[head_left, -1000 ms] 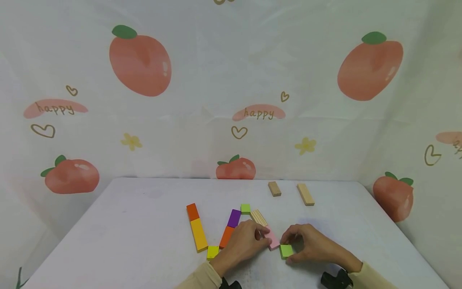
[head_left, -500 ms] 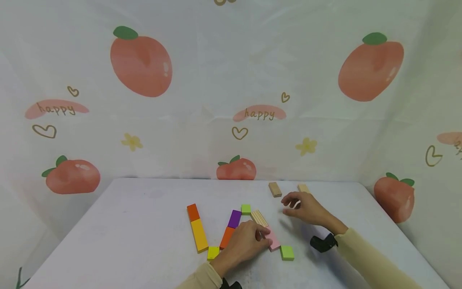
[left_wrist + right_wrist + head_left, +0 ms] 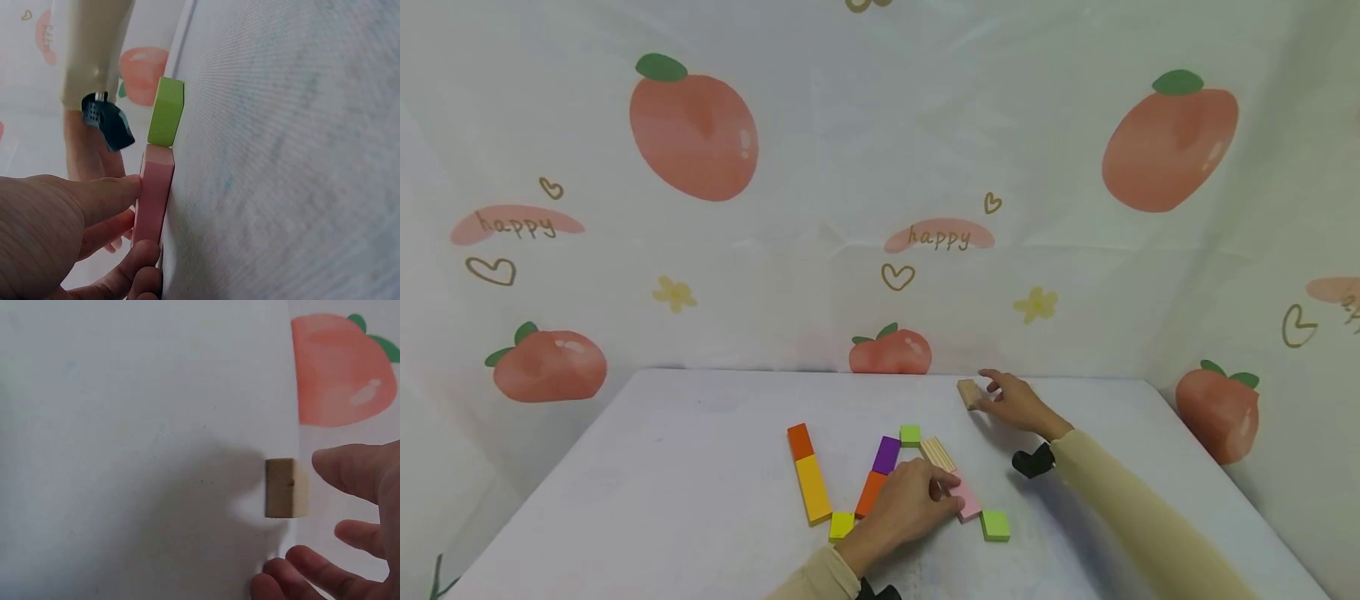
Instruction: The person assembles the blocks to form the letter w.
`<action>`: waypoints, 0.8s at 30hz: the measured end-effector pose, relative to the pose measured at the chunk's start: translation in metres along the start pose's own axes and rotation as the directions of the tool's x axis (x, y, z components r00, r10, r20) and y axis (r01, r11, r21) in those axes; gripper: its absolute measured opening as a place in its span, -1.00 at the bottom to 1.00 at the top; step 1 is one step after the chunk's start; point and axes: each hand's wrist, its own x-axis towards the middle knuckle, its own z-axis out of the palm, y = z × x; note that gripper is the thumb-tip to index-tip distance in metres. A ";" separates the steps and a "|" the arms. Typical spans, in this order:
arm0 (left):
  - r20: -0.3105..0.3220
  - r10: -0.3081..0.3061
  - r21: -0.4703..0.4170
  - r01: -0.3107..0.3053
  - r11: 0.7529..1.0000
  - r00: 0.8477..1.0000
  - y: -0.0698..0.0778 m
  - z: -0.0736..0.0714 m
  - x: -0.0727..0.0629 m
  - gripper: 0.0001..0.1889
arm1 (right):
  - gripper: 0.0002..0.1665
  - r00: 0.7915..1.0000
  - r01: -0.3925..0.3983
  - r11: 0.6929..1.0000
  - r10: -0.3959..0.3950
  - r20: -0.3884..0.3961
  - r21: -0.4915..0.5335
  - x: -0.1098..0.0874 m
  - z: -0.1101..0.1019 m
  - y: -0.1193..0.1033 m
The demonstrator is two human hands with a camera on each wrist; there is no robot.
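Observation:
In the head view my left hand [image 3: 913, 500] grips the pink block [image 3: 967, 497], with thumb and fingertips against it in the left wrist view. A light green block [image 3: 996, 526] touches the pink block's near end. A ribbed natural-wood piece [image 3: 937, 453] continues from its far end. My right hand [image 3: 1018, 403] reaches to the table's back, fingers spread around a small plain wooden block [image 3: 969, 394]. In the right wrist view the thumb stands a little apart from this wooden block [image 3: 281, 488].
A zigzag row of blocks on the white table [image 3: 685, 475] includes red-orange [image 3: 801, 441], yellow-orange [image 3: 814, 489], yellow [image 3: 842, 525], orange [image 3: 871, 493], purple [image 3: 887, 455] and green [image 3: 910, 435] ones. A fruit-printed curtain [image 3: 805, 167] hangs behind the table's back edge.
My right hand has let go of the near light green block and moved to the back of the table, covering where the longer wooden block lay. The left hand has stayed put.

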 end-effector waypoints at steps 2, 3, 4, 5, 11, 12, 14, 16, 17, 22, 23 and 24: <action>0.000 -0.003 -0.003 0.003 1.000 1.000 0.000 0.000 0.000 -0.76 | -0.28 1.000 -0.008 1.000 0.008 0.007 -0.015 0.004 0.003 0.002; 0.001 -0.002 -0.005 0.002 1.000 1.000 0.000 0.000 0.000 -0.76 | -0.28 1.000 -0.008 1.000 0.008 0.010 -0.029 0.006 0.004 0.002; 0.002 -0.003 -0.004 0.003 1.000 1.000 0.000 0.000 0.000 -0.76 | -0.29 1.000 -0.010 0.999 0.011 0.011 -0.041 0.008 0.005 0.002; 0.001 -0.002 -0.005 0.002 1.000 1.000 0.000 0.000 0.000 -0.76 | -0.29 1.000 -0.015 0.999 0.016 0.016 -0.049 0.010 0.006 0.002; 0.002 0.004 -0.013 -0.004 1.000 1.000 -0.001 0.000 0.000 -0.77 | -0.33 0.996 -0.083 0.996 0.084 0.040 -0.013 0.019 0.010 -0.002; 0.003 0.002 -0.014 -0.002 1.000 1.000 -0.001 0.000 0.000 -0.76 | -0.33 0.994 -0.098 0.995 0.098 0.043 -0.004 0.020 0.010 -0.002; 0.003 0.000 -0.016 0.001 1.000 1.000 -0.001 0.000 0.000 -0.76 | -0.33 0.990 -0.130 0.991 0.129 0.049 0.014 0.022 0.011 -0.001; 0.004 -0.005 -0.017 0.005 1.000 1.000 0.000 -0.001 -0.001 -0.76 | -0.33 0.986 -0.157 0.987 0.156 0.051 0.017 0.023 0.011 0.000; 0.004 -0.006 -0.016 0.006 1.000 1.000 0.000 -0.001 -0.001 -0.76 | -0.34 0.984 -0.171 0.985 0.170 0.052 0.017 0.023 0.011 0.000; 0.004 -0.005 -0.015 0.005 1.000 1.000 0.000 -0.001 -0.001 -0.76 | -0.28 0.981 -0.181 0.983 0.180 0.067 0.017 0.022 0.009 -0.002; 0.004 -0.003 -0.015 0.003 1.000 1.000 0.000 -0.001 -0.001 -0.76 | -0.25 0.984 -0.164 0.986 0.163 0.072 0.010 0.021 0.008 -0.002; 0.006 -0.002 -0.016 0.003 1.000 1.000 0.000 -0.001 -0.001 -0.76 | -0.22 0.985 -0.152 0.988 0.152 0.080 0.001 0.021 0.007 -0.002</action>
